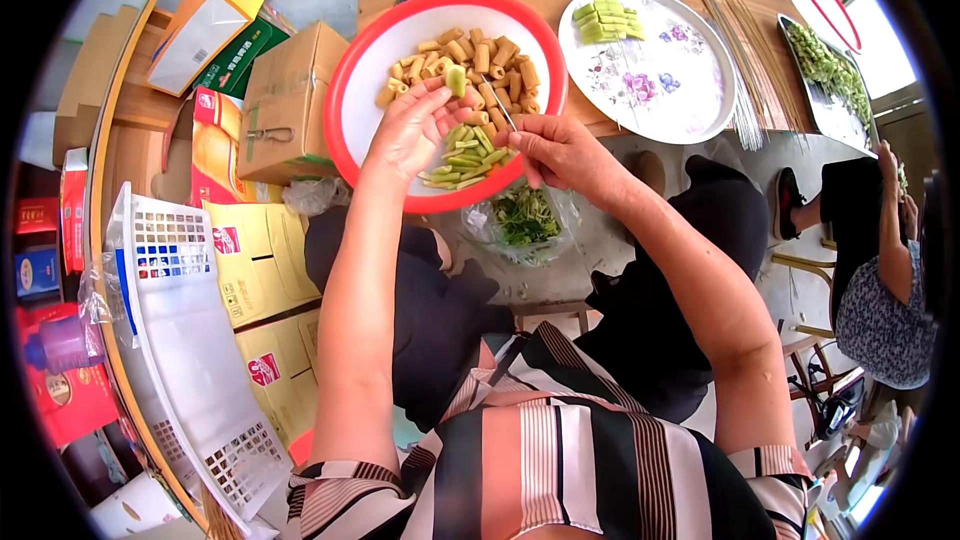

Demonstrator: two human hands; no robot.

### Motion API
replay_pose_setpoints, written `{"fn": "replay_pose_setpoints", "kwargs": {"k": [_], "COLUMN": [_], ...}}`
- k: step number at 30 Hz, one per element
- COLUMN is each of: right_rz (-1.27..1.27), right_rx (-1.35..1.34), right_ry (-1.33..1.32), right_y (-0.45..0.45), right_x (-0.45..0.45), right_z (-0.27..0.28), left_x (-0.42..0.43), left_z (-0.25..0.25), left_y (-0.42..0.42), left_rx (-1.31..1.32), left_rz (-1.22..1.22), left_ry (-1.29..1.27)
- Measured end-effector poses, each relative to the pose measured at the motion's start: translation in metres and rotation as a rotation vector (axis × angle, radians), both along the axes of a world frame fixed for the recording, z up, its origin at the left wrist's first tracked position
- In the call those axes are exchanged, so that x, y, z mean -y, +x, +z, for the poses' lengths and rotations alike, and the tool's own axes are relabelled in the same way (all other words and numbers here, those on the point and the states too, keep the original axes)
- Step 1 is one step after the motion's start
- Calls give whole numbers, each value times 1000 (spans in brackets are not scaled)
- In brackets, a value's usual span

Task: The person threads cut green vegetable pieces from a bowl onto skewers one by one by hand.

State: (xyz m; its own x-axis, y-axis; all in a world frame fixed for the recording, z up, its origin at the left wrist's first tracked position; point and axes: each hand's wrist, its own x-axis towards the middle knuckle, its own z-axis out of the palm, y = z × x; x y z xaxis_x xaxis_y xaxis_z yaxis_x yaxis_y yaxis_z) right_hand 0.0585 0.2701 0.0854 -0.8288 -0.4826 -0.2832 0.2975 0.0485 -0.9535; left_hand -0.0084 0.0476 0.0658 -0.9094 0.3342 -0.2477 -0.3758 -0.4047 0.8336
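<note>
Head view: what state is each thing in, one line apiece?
Left hand, pinching the green piece.
Green piece, held up over the basin.
Right hand, closed on the thin stick.
Thin stick, slanting; whether its tip touches anything is unclear.
Basin, partly filled with brown pieces and cut stems.
Plate, mostly bare, green strips grouped near one edge.
Bag, open, leafy greens inside.
Tray, loaded with green vegetables.

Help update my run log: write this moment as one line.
left hand: holding green piece | right hand: holding thin stick | red-rimmed basin: brown pieces, green stalks | floral tray: green chunks
</note>
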Motion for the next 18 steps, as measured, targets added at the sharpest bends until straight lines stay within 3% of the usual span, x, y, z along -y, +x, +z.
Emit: {"fn": "replay_pose_setpoints", "kwargs": {"k": [10, 18], "right_rz": [-67, -42], "right_rx": [-62, -64], "right_ry": [4, 39], "right_y": [1, 3], "right_x": [4, 4], "right_z": [10, 11], "left_x": [-6, -14], "left_z": [4, 8], "left_y": [-3, 0], "left_rx": [-23, -104], "left_rz": [69, 108], "left_ry": [91, 13]}}
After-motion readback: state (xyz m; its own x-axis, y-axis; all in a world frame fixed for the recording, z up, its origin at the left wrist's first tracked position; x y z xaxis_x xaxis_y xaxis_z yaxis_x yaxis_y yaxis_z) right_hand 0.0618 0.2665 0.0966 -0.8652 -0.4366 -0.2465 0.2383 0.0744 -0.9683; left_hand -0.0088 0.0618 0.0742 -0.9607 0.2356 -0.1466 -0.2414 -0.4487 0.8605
